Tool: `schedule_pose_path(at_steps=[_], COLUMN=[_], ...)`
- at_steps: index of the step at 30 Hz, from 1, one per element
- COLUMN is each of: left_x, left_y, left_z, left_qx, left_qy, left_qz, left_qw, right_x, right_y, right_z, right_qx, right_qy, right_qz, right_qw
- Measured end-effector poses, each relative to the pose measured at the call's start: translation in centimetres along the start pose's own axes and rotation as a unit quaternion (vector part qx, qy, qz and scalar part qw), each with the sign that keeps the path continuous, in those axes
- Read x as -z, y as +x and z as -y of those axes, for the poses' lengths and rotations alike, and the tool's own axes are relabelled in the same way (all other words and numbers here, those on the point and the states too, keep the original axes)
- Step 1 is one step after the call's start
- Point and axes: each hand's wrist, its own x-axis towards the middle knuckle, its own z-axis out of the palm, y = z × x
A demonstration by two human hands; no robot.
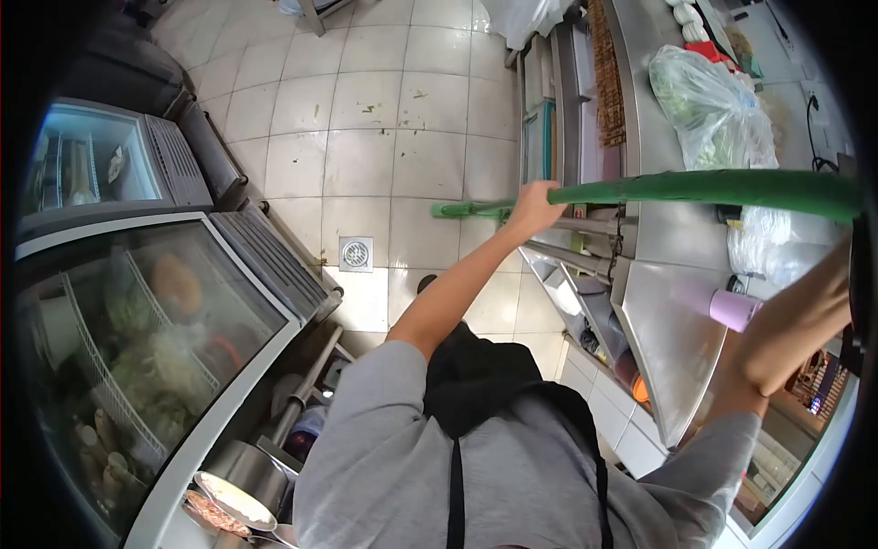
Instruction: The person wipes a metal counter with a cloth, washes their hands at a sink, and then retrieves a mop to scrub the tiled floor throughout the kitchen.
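Note:
A long green pole (695, 186), apparently a broom, runs across the view from the right edge down toward the floor. Its lower end is a green head (457, 209), partly behind my left arm. My left hand (535, 207) is closed around the pole, near the edge of the steel counter. On the right my forearm reaches up toward the pole's upper end, but the hand itself lies past the dark edge of the picture.
Scraps (370, 108) lie on the tiled floor (361, 165) near a drain grate (356, 253). Glass-topped fridges (201, 320) line the left. At right, a steel counter (672, 316) holds a purple cup (734, 310) and plastic bags with greens (709, 105).

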Motion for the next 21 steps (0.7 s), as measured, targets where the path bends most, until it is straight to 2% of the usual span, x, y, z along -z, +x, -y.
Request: schedule_pose_path(at_steps=[2,3,4,6,7,8,10,12,14,15,16,17,18,19,20,21], left_x=[1.3,1.7,2.2,1.8,1.1,0.9,1.7,3.6,6.4,7.2,7.8,8.3,8.9,9.7,10.8,11.8], left_y=[2.7,3.0,3.6,5.3,6.3,7.6,9.1,9.8,9.0,7.8,6.9,5.8,4.5,3.3,2.0,0.5], left_z=[0.6,1.2,1.3,1.8,2.3,1.9,1.9,-0.6,-4.0,-5.1,-6.0,-6.4,-6.3,-6.1,-5.6,-4.8], left_qx=[-0.04,-0.07,-0.072,-0.169,-0.172,-0.174,-0.104,-0.204,-0.274,-0.259,-0.251,-0.246,-0.208,-0.17,-0.134,-0.096], left_qy=[0.021,0.043,0.046,0.138,0.13,0.129,0.086,-0.008,0.054,0.069,0.082,0.094,0.13,0.165,0.203,0.237], left_qz=[0.021,0.047,0.038,0.029,-0.019,-0.029,-0.162,-0.245,-0.285,-0.297,-0.308,-0.321,-0.317,-0.313,-0.284,-0.254], left_qw=[0.999,0.996,0.996,0.975,0.976,0.976,0.978,0.948,0.917,0.916,0.914,0.91,0.916,0.92,0.927,0.933], right_x=[-2.3,-1.5,-1.5,-3.6,-4.4,-5.2,-6.1,-4.9,-0.6,-2.5,-4.5,-1.9,0.9,2.8,3.4,4.8], right_y=[1.3,1.2,0.9,0.7,-0.4,-1.9,-4.2,-7.6,-11.4,-6.1,-1.1,-1.9,-3.2,-3.0,-2.0,-1.4], right_z=[-2.5,-3.1,-3.3,-3.8,-4.3,-5.1,-6.4,-4.9,-1.0,-0.4,0.8,1.9,2.4,1.9,0.0,-2.4], right_qx=[0.044,0.081,0.088,0.143,0.144,0.205,0.333,0.314,0.277,0.398,0.489,0.369,0.237,0.209,0.198,0.165], right_qy=[0.119,0.152,0.153,0.212,0.21,0.188,0.17,-0.028,-0.201,0.023,0.24,0.163,0.074,0.078,0.151,0.119], right_qz=[-0.044,0.011,0.018,-0.073,-0.065,-0.066,-0.062,-0.191,-0.326,-0.415,-0.476,-0.395,-0.294,-0.298,-0.338,-0.328], right_qw=[0.991,0.985,0.984,0.964,0.965,0.958,0.925,0.93,0.881,0.818,0.691,0.825,0.923,0.928,0.908,0.923])
